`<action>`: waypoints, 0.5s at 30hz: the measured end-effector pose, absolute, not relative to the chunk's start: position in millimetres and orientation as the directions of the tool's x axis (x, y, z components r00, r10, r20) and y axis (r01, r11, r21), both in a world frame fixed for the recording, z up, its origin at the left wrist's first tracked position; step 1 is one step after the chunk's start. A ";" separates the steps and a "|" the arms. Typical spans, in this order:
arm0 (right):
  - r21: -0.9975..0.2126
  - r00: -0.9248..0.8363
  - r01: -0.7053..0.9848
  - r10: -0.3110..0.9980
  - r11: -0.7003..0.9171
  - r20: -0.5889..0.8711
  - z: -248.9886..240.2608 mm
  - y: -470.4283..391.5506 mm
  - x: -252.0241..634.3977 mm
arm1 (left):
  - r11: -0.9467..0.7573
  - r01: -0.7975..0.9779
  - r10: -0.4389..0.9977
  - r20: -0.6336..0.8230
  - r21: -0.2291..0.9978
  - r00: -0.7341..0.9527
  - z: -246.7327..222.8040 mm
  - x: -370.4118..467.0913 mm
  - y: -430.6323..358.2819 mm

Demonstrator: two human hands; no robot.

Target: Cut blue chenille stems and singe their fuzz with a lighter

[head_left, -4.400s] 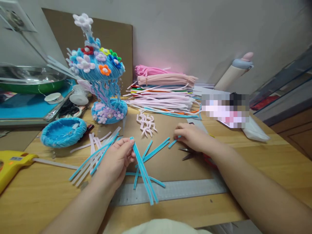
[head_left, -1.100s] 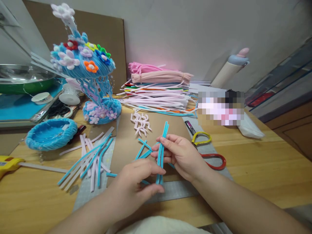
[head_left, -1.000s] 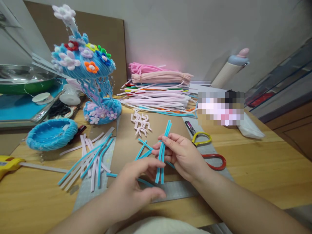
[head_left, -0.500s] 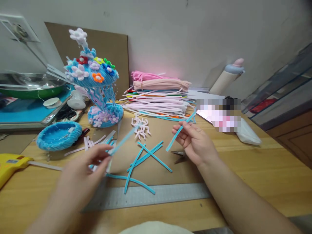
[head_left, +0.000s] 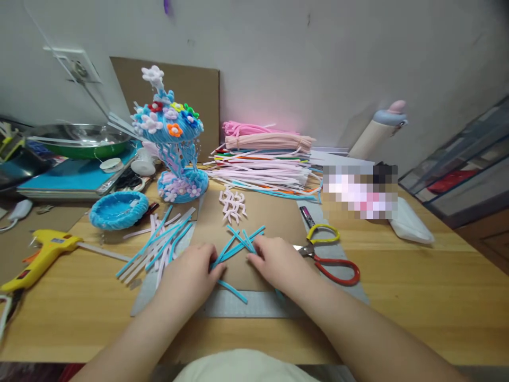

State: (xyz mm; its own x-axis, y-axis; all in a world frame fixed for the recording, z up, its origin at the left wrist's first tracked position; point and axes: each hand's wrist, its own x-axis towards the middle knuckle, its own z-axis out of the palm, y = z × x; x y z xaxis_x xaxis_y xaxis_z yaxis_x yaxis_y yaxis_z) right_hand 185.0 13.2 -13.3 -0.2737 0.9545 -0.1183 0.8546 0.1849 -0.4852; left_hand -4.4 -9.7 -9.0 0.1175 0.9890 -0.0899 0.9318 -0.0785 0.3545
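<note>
Your left fingers and right fingers touch crossed blue strips between them; whether either grips, I cannot tell. Scissors lie right of both.

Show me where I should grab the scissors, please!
Probably best by the yellow loop and red loop, coming from the right. The scissors seem to lie flat with both loops spread that way, while the metal blades run left, out of sight behind the right hand.
</note>
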 end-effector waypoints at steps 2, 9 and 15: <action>-0.479 -0.268 0.860 0.955 0.177 -0.128 -16.9 11.0 180.8 | -0.036 0.935 0.990 -0.118 0.354 0.082 -8.4 -0.1 -9.0; -0.659 -0.292 0.741 0.945 0.126 -0.147 -11.8 20.1 195.7 | -0.101 0.896 0.985 -0.083 0.432 0.151 8.4 -23.0 -11.1; -0.878 -0.157 0.479 0.984 0.001 -0.085 -6.9 39.3 216.1 | -0.284 0.841 0.903 -0.166 0.460 0.395 1.6 -26.7 -22.1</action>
